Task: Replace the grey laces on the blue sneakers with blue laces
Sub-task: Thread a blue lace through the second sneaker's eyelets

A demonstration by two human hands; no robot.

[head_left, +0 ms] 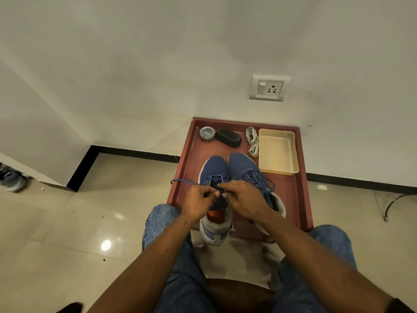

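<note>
left hand [198, 203]: fingers [211, 193] curled in, pinching the blue lace [180, 181] right over the left sneaker's tongue

right hand [244, 198]: fingers [225, 188] bunched together and clamped on the same lace, tips nearly touching the left hand's

blue lace: one end runs off to the left of the left fingers and hangs past the table edge; the rest is threaded through the eyelets just beyond the fingertips

left sneaker [214, 171]: directly under both hands, toe pointing away, heel hanging off the near edge of the table

right sneaker [244, 167]: just right of the right fingers, touching its mate, already laced in blue [259, 178]

grey laces [252, 141]: loose bundle well beyond the right fingers, lying just left of the tray

tray [278, 170]: beige plastic, far right of the fingers, past the right sneaker

black sponge [228, 137]: well beyond the fingers, near the back of the table

round tin [207, 133]: touching or just left of the sponge, can't tell which

table [295, 188]: small reddish one with a raised rim, against the wall

wall socket [267, 88]: up on the wall past everything
</note>
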